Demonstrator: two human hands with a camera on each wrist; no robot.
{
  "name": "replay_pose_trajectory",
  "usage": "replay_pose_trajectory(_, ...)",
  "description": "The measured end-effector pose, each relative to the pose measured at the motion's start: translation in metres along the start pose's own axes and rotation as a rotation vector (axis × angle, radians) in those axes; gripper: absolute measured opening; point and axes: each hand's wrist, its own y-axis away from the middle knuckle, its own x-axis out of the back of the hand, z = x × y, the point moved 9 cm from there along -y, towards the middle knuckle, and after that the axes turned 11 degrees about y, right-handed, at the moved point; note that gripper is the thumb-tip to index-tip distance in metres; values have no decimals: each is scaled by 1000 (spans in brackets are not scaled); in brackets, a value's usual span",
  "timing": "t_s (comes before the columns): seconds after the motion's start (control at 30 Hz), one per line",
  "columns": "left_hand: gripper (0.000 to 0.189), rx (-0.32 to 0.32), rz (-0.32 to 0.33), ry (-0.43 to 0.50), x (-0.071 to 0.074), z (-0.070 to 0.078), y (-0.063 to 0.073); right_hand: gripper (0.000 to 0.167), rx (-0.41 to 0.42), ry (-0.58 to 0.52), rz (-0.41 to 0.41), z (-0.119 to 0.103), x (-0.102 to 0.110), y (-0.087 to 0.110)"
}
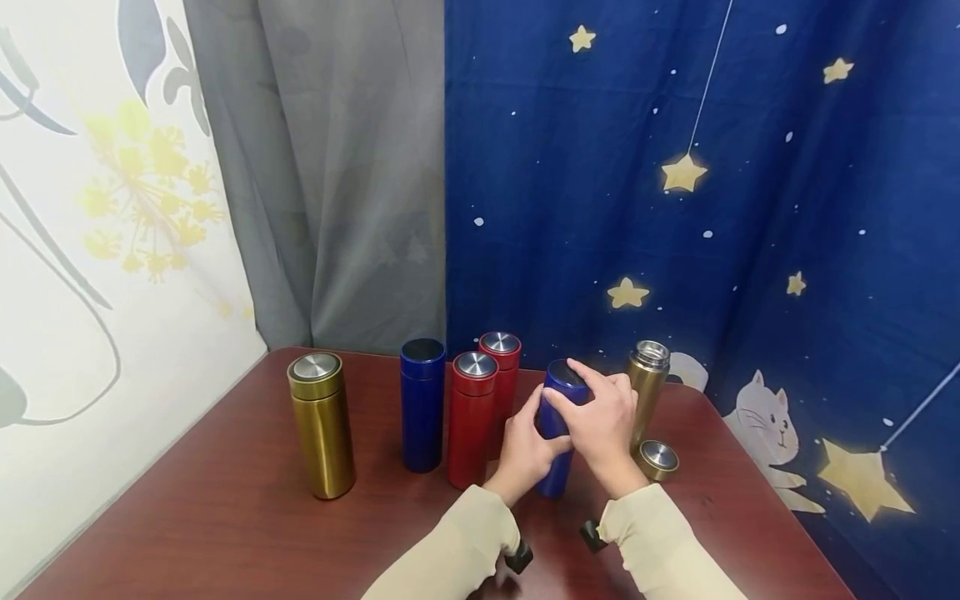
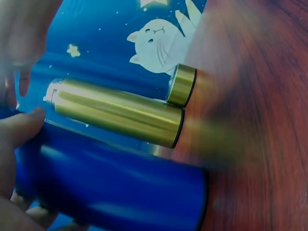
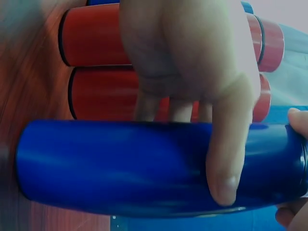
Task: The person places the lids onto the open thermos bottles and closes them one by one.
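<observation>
A blue thermos bottle (image 1: 554, 482) stands upright on the table between both hands. My left hand (image 1: 525, 454) grips its body, with the thumb on the near side in the right wrist view and the fingers behind. My right hand (image 1: 606, 417) holds the dark-topped lid (image 1: 566, 374) of that bottle, fingers and thumb around its rim. Just right of the hands is an uncapped gold thermos bottle (image 1: 649, 379), its silver neck exposed. Its gold lid (image 1: 659, 458) lies on the table beside its base.
Left of my hands stand two capped red thermoses (image 1: 471, 433), one behind the other. Another capped blue thermos (image 1: 422, 408) is beside them, and a capped gold thermos (image 1: 322, 433) is farther left. A starry blue curtain (image 1: 555, 208) hangs behind the brown table (image 1: 225, 533).
</observation>
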Motion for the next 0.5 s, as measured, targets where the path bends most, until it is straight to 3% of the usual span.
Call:
replay_pose_trajectory(0.27,85,-20,175,-80,3,4,5,54,-20,0,62,-4,-3,1)
replay_pose_trajectory(0.5,85,-38,282,-134,7,7,9,52,-13,-1,105,-8,-6,1)
